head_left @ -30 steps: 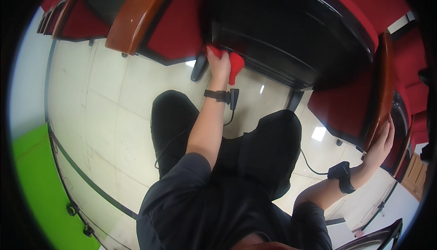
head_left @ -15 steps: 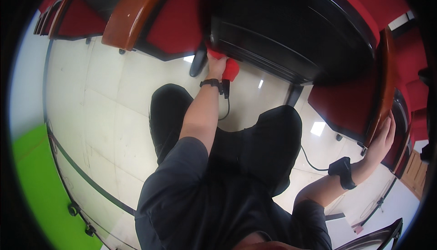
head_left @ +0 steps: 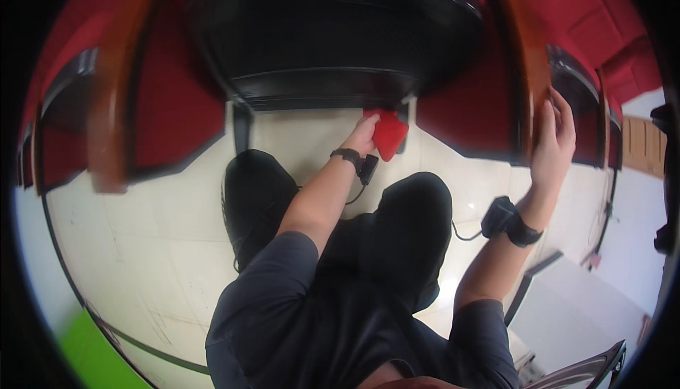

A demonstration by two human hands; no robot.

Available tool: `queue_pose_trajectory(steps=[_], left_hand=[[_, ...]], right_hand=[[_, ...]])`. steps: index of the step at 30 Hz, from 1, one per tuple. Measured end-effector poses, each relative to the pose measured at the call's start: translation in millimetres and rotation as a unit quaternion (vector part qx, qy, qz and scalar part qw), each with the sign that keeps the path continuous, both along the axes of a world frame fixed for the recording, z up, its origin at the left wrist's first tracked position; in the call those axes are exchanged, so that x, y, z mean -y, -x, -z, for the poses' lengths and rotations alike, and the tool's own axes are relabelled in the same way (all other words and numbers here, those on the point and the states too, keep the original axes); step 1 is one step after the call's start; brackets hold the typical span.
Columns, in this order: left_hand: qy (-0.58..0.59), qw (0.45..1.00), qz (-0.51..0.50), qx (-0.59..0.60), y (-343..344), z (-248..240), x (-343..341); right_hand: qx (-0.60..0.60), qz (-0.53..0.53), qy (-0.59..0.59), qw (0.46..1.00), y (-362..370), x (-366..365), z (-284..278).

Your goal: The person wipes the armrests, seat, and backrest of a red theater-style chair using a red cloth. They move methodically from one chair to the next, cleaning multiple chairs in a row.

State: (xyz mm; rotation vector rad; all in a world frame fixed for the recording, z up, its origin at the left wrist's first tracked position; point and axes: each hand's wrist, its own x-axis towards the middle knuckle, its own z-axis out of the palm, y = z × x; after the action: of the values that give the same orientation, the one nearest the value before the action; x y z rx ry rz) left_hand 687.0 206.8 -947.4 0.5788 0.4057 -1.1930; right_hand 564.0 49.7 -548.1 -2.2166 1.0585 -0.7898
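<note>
A red cloth (head_left: 391, 137) is bunched in my left hand (head_left: 364, 136), whose fingers are closed round it. That hand is low down, beside the right front leg of the chair and just under the front edge of the black seat (head_left: 333, 35). Part of the cloth and the fingertips are hidden. My right hand (head_left: 556, 141) rests against the outer side of the brown wooden armrest (head_left: 531, 63), its fingers stretched upward along it. Red side panels (head_left: 464, 98) flank the seat.
My bent knees (head_left: 414, 208) are close in front of the chair. More red chairs (head_left: 591, 13) stand to the right, with another armrest (head_left: 110, 113) at the left. Pale tiles (head_left: 120, 233) cover the floor. Thin cables run from both wrist devices (head_left: 499, 217).
My left hand has carried the cloth from near the chair's left leg across to its right leg. The view has turned; my right hand stays at the armrest.
</note>
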Motion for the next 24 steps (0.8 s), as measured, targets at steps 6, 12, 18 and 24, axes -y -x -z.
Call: queue_pose_trajectory(steps=[6,12,18,24], left_hand=[[0.03,0.993,0.076,-0.089,19,-53,46],[0.016,0.99,0.13,0.055,18,-97,29],[0.034,0.951,0.204,0.231,11,-121,30],[-0.002,0.834,0.224,0.504,-11,-197,35]], right_hand=[[-0.042,0.014,0.067,0.997,1,1,2],[-0.076,0.052,0.081,0.992,-3,-7,-2],[-0.1,0.064,0.079,0.99,-5,-13,-7],[-0.106,0.055,0.065,0.991,0,-9,-7]])
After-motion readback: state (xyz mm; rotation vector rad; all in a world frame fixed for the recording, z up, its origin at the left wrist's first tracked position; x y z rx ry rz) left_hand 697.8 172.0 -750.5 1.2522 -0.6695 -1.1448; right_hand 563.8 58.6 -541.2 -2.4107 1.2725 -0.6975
